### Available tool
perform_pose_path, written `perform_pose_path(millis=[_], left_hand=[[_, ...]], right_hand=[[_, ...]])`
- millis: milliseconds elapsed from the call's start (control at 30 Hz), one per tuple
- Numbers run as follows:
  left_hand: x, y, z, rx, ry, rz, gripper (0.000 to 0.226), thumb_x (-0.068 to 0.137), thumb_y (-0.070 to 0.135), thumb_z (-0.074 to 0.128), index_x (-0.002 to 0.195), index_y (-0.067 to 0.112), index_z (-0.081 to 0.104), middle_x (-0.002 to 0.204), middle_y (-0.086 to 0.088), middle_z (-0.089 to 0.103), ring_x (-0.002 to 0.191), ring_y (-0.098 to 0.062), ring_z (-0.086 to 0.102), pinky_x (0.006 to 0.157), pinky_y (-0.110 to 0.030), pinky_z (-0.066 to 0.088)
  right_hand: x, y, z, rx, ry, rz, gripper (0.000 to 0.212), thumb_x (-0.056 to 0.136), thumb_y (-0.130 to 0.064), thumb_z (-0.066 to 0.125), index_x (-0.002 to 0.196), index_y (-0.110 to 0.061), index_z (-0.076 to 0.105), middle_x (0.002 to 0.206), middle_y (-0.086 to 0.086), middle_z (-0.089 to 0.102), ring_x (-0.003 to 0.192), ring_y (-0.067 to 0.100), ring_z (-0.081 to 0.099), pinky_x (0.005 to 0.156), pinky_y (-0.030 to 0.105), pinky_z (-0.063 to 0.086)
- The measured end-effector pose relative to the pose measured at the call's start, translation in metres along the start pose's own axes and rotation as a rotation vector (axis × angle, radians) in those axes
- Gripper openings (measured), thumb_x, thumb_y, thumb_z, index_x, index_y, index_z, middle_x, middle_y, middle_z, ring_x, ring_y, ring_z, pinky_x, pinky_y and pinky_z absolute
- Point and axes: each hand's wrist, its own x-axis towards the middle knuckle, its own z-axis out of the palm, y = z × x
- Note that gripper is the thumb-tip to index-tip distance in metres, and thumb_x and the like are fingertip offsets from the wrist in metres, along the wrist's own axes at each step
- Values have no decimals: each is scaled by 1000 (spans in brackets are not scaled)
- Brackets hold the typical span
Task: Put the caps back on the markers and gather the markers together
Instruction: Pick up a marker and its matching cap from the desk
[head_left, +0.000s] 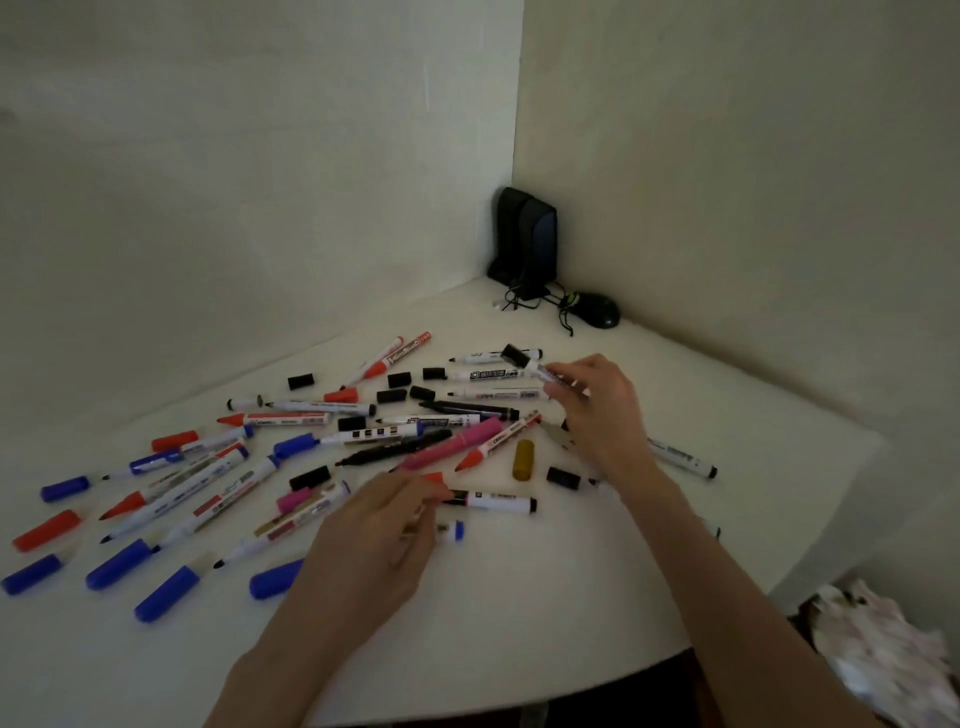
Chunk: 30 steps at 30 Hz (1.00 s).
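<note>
Right hand (597, 402) pinches black-capped marker (535, 366) above pile, long axis pointing up-left. Left hand (374, 530) pinches blue-ended marker (447, 531), axis left-right. Loose caps, markers scattered across counter (519, 597), mostly left.

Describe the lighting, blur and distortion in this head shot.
Head view: dim, flat light with a greenish cast and only faint shadows on the white corner table; wide-angle bending curves the table's edges; the left hand and right hand smear slightly, so small print on the scattered whiteboard markers is unreadable; the black computer mouse loses detail.
</note>
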Motion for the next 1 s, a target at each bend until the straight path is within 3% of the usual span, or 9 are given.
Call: perform_pose_path(millis=[100,167,333,533,833,1000], left_hand=[[-1,3,15,44,-4,72,26,92,27,48,112,29,64,110,7,64,100,-7,61,86,-26,55],[-2,4,18,36,-9,87,28,93,29,43,113,29,64,112,9,62,103,-6,58,88,-22,51],[-4,-4,19,46,39,87,29,91,26,45,112,28,66,115,9,61,107,-6,55,91,-21,45],[-4,-2,26,91,54,114,28,89,30,44,108,30,65,111,8,63,105,-4,51,89,-19,41],[-6,-6,29,70,60,81,27,88,29,44,110,31,61,111,8,63,104,-4,51,89,-19,41],[-8,-7,26,34,52,55,28,91,27,43,110,32,61,115,10,60,106,-4,53,91,-18,40]], right_hand=[[32,33,-2,-99,-9,106,20,93,-24,67,113,-21,69,100,-4,63,84,8,54,72,18,38],[46,55,-3,-162,-3,165,16,94,-23,67,108,-18,71,100,0,66,83,11,54,70,20,36],[62,89,-5,-265,20,250,14,95,-26,64,105,-19,72,103,6,70,96,24,63,89,41,50],[80,112,-10,-351,20,329,19,97,-24,60,111,-18,72,114,10,68,110,31,59,95,43,42],[81,115,-14,-360,-36,322,28,94,-25,59,121,-21,66,124,9,65,120,31,55,101,45,36],[70,99,-25,-344,15,259,31,94,-25,64,125,-20,64,128,13,61,122,34,53,104,46,35]])
